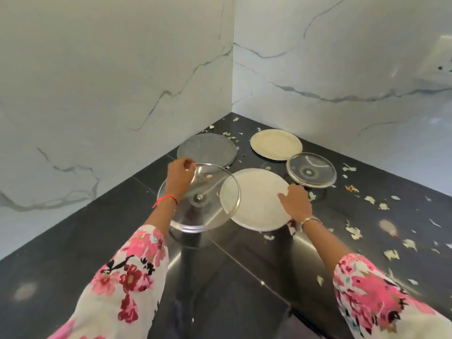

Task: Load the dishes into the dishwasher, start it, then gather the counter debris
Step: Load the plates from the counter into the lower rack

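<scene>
1. Left hand [181, 171] pinches the far rim of the clear glass plate [195, 221], tilted above the tabletop [220, 277]; grip firmly, glass likely slippery.
2. Right hand [294, 204] curls round the right edge of the white plate [256, 196], which lies flat; slide fingers under before lifting.
3. Avoid knocking rims.

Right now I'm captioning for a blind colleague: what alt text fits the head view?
A person's left hand holds a clear glass plate by its rim while the right hand grips a white plate on a black counter. A textured glass plate, cream plate, smaller clear plate and food scraps lie nearby.
</scene>
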